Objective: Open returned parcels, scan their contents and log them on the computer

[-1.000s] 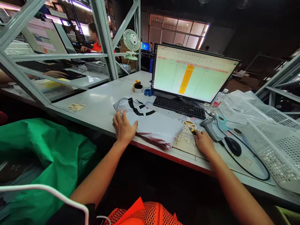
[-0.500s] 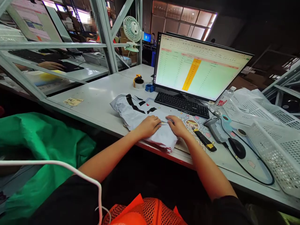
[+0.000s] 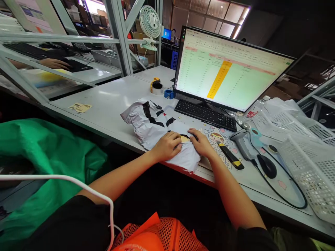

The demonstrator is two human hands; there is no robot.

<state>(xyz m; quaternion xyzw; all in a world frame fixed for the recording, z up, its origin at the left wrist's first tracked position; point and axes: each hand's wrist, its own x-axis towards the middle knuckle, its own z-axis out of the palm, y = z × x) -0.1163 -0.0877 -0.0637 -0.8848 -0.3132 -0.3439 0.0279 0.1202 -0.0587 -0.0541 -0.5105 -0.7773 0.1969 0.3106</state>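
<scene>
A crumpled white plastic mailing bag (image 3: 140,120) with black patches lies at the front edge of the desk. It has a slit between my hands, and something yellowish (image 3: 184,138) shows through it. My left hand (image 3: 169,145) is closed on the bag at the left side of the slit, fingers curled. At the right side my right hand (image 3: 200,142) grips the bag's edge, its thumb hidden by the hand or the plastic. Just right of that hand lies a black and yellow utility knife (image 3: 230,157) on the cartoon-printed desk mat.
Behind the bag stand a keyboard (image 3: 205,115) and a monitor (image 3: 230,69). A barcode scanner (image 3: 242,145), a mouse (image 3: 267,166) and white plastic baskets (image 3: 309,174) are on the right. Tape rolls (image 3: 157,88) sit farther back. A co-worker's hand (image 3: 54,64) rests beyond the metal frame.
The slit in the bag has widened, and the yellowish content now shows between my hands. The camera view has shifted slightly.
</scene>
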